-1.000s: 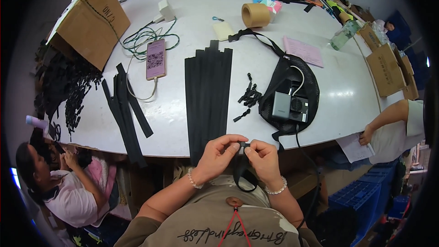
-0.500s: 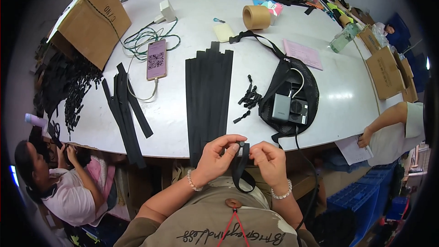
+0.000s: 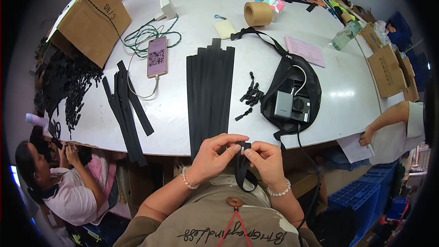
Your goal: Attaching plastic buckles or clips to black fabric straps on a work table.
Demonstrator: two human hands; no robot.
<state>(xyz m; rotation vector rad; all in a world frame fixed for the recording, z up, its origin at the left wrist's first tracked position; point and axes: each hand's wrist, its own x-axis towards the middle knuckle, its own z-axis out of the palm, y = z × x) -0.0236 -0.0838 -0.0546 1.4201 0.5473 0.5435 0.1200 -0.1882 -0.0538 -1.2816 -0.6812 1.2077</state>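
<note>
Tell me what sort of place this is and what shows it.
Likely a workshop making strap or fabric goods: flat black strips lie side by side on a large white table, many small black pieces are heaped at its left, and a person sits near that heap.

The near strap loop (image 3: 241, 174) is plain black, like the strips (image 3: 210, 96) on the white bench (image 3: 171, 126). At left, the phone (image 3: 157, 59) shows a dark speckled square on mauve, and the carton (image 3: 96, 25) is brown. Far right, the tape roll (image 3: 263, 14) is tan, the paper (image 3: 305, 51) pink, the bottle (image 3: 346, 35) pale green. Near right, the crates (image 3: 354, 194) are blue.
</note>
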